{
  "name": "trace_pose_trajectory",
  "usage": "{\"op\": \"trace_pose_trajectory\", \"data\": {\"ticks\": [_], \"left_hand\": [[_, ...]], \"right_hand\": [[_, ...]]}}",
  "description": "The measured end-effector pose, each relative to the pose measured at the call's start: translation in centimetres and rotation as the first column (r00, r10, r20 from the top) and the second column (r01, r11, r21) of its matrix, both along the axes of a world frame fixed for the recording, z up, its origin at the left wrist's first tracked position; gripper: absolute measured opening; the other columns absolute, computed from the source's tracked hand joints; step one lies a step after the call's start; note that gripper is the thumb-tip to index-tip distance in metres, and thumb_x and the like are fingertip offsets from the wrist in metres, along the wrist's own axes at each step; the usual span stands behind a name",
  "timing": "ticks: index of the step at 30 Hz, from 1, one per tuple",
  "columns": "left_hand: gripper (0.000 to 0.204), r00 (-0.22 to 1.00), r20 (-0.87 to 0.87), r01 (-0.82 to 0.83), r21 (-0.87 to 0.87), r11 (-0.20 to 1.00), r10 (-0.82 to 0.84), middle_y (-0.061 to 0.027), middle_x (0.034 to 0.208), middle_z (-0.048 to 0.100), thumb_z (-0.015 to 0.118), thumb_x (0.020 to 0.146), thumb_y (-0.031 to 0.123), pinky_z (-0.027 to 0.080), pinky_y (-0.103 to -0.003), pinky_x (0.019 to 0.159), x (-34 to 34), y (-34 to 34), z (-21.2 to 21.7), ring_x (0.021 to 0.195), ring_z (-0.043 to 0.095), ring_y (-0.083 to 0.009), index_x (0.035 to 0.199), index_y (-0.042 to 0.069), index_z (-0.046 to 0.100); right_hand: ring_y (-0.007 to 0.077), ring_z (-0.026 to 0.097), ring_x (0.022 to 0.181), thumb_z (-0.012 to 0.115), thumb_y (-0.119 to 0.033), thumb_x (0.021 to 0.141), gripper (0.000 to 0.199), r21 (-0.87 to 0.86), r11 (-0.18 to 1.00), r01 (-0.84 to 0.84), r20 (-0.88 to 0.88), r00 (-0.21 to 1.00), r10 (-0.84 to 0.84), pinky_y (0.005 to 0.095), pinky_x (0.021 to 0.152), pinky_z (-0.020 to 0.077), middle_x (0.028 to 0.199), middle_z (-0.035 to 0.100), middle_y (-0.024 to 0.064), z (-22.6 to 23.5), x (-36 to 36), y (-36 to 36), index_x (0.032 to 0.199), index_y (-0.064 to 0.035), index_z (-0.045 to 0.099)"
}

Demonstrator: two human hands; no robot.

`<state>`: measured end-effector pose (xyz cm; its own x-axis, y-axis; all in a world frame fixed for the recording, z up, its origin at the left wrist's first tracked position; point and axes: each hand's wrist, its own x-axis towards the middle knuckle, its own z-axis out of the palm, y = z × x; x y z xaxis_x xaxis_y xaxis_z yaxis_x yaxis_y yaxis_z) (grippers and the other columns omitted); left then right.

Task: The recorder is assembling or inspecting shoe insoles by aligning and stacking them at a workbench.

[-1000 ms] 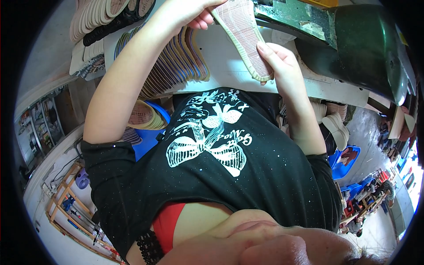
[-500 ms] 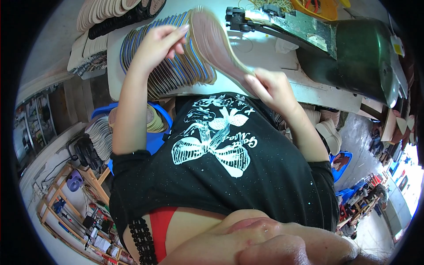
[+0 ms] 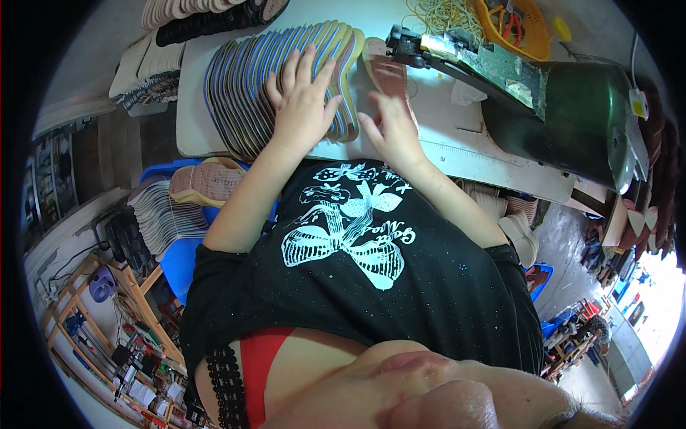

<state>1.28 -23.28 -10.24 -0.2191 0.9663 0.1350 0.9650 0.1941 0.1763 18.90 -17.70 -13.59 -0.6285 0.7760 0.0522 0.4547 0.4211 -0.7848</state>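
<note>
A long row of shoe insoles [image 3: 239,93] stands on edge on the white table, packed face to face, with blue, tan and dark edges. My left hand [image 3: 301,107] lies over the right part of this row, its fingers spread and nothing held. A single brownish-pink insole [image 3: 389,71] lies to the right of the row, partly hidden by my fingers and the machine arm. Over its near part is my right hand [image 3: 395,132], thumb and forefinger apart; whether it touches the insole I cannot tell.
A dark green machine [image 3: 582,121] reaches in from the right with its narrow arm. Behind it are a yellow basket [image 3: 532,46] with tools and tangled yellowish cord [image 3: 446,25]. At the left, more insoles [image 3: 207,182] sit by a blue bin [image 3: 182,264].
The insole has left my right hand's grip and now lies on the table right of the row. My left hand has opened and come down onto the row.
</note>
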Motion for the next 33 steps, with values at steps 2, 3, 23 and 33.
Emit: {"op": "trace_pose_trajectory", "data": {"ticks": [2,3,23,33], "left_hand": [[0.057,0.999,-0.031,-0.026,-0.052,0.998,0.025,-0.0129,0.149,0.028,0.058,0.086,0.035,0.014,-0.056,0.108,0.4,-0.2,-1.2,0.139,0.021,-0.0316,0.138,0.018,0.043],[0.057,0.999,-0.043,-0.02,-0.067,0.998,0.017,-0.0125,0.15,0.026,0.055,0.088,0.034,0.013,-0.057,0.108,0.5,-0.3,-1.6,0.14,0.02,-0.0309,0.14,0.018,0.039],[0.046,-0.484,0.843,-0.232,0.133,0.964,-0.233,-0.0092,0.107,0.062,0.059,0.091,0.029,0.051,-0.028,0.082,1.7,3.2,8.4,0.094,0.062,-0.0139,0.124,-0.001,0.048],[0.043,-0.531,0.844,0.02,0.102,0.995,-0.076,-0.008,0.094,0.063,0.067,0.084,0.021,0.051,-0.024,0.072,3.6,3.6,9.3,0.08,0.062,-0.0112,0.115,-0.005,0.052]], "right_hand": [[0.0128,0.058,0.055,0.058,-0.024,0.091,0.029,-0.598,0.799,-0.064,-0.092,0.996,0.01,0.0284,0.052,0.0462,0.068,0.06,0.0078,-2.1,-1.1,-0.1,0.101,0.0037,0.06],[0.0128,0.058,0.047,0.057,-0.025,0.091,0.028,-0.648,0.76,-0.058,-0.061,0.998,0.024,0.0297,0.046,0.0464,0.064,0.063,0.008,-2.4,-1.5,0.1,0.09,0.0028,0.063],[0.012,0.059,0.079,0.062,-0.025,0.089,0.029,-0.316,0.835,-0.451,-0.681,0.72,0.132,0.0271,0.071,0.0474,0.092,0.066,0.0073,9.8,2.9,1.9,0.098,0.0025,0.065],[0.0199,0.065,0.062,0.069,-0.005,0.081,0.016,-0.461,0.626,-0.629,-0.827,0.561,-0.045,0.0282,0.054,0.0547,0.078,0.066,0.0128,9.3,0.9,4.9,0.091,0.0051,0.063]]}}
